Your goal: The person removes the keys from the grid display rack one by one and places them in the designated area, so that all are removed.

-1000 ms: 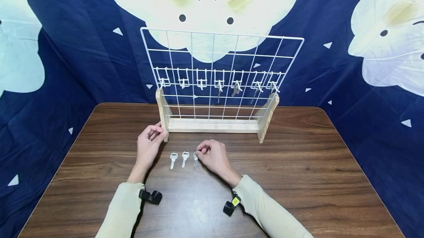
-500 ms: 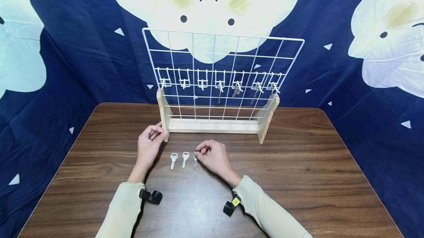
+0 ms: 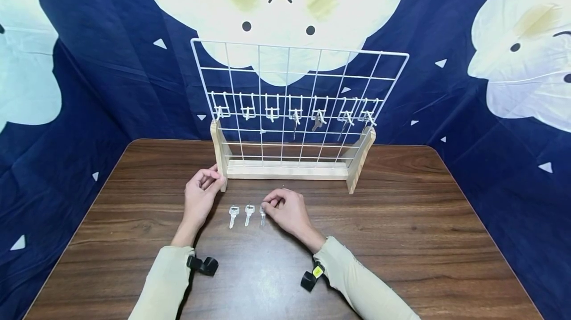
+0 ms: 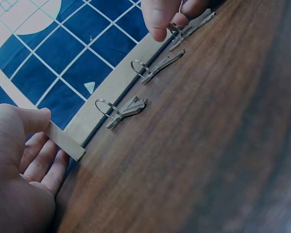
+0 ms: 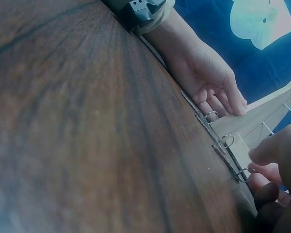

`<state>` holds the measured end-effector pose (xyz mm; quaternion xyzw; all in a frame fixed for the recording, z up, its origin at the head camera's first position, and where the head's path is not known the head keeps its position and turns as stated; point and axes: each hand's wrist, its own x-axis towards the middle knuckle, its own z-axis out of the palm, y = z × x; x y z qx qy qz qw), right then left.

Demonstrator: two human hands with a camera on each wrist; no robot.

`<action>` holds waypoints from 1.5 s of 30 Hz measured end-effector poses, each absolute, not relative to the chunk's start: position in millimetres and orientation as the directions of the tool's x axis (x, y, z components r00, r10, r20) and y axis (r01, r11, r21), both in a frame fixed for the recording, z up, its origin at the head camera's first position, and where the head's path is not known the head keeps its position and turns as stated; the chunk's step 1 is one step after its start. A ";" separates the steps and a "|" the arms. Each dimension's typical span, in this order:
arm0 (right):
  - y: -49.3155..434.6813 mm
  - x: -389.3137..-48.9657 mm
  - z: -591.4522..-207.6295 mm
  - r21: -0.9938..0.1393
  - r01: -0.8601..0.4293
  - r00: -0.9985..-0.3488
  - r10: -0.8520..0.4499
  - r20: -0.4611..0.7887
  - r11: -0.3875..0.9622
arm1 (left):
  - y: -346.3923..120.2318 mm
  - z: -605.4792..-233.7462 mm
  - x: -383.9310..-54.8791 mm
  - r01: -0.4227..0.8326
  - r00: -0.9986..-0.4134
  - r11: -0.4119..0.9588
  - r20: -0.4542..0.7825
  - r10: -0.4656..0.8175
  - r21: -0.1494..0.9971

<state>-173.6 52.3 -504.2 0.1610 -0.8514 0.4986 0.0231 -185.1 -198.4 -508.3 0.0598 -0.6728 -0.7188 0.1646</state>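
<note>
Past second: almost no shift. Right hand (image 3: 287,209) still pinching the ring (image 5: 238,174) of the nearest key (image 3: 262,218), unlifted on the tabletop (image 3: 401,221) before the rack (image 3: 287,170). Left hand (image 3: 199,198) steadily grips the rack's left end; lifting apparently not begun.

Left hand (image 4: 10,172) grips wooden stand (image 4: 82,125); keys (image 4: 159,69) lie nearby.

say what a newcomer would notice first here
Probably the big upside-down white cloud on the blue backdrop, top centre. Next, the white wire grid before it, with hanging keys on some hooks. Below, three loose keys line up on the table, the right hand at the rightmost key.
</note>
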 end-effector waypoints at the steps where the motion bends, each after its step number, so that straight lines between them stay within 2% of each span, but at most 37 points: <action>1: 52.2 -173.4 -504.3 -0.846 -0.293 -0.948 -0.248 0.198 0.445 | -198.4 -508.6 -184.9 0.154 -0.939 -0.039 0.134 -0.316 0.987; 15: 50.3 -170.5 -489.8 -0.934 -0.243 -0.966 -0.154 0.208 0.263 | -196.8 -505.6 -183.7 0.149 -0.940 -0.048 0.126 -0.317 0.988; 30: 56.4 -166.4 -450.3 -0.897 -0.402 -0.916 -0.067 0.397 0.184 | -197.5 -507.2 -185.0 0.166 -0.938 -0.050 0.142 -0.316 0.985; 37: 64.0 -163.7 -426.3 -0.888 -0.442 -0.897 -0.024 0.442 0.125 | -196.9 -507.0 -184.9 0.170 -0.938 -0.052 0.145 -0.315 0.984; 45: 70.6 -163.0 -406.5 -0.860 -0.490 -0.868 0.012 0.496 0.141 | -197.4 -508.1 -185.6 0.174 -0.936 -0.052 0.149 -0.319 0.983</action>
